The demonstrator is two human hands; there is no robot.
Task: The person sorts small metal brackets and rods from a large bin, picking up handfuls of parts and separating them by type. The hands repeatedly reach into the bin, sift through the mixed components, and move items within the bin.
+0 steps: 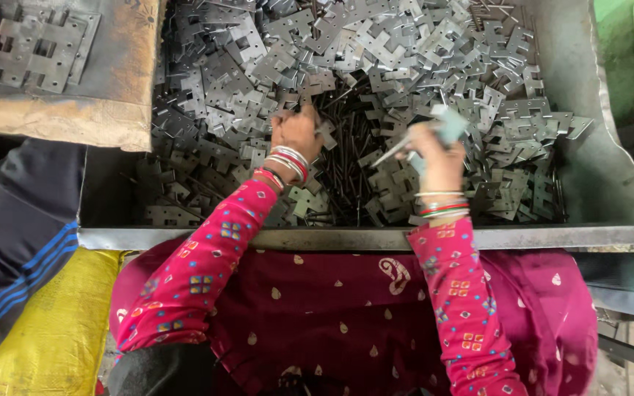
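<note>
Your left hand [296, 132] is curled down into a pile of thin dark rods [343, 158], with its fingers pinched around some of them. Your right hand [434, 147] is closed around a flat metal piece [445, 126] and a thin rod [394, 150] that sticks out to the left. The picture there is blurry, so the exact grip is hard to see. Both wrists wear bangles [289, 161]. All around your hands lie many grey metal hinge plates [376, 51], heaped in a big metal tray [376, 237]. The rods sit in the middle, between your hands. A few more plates [38, 44] lie on a rusty board [122, 81] at the far left. A yellow sack [53, 330] sits by your left side.
</note>
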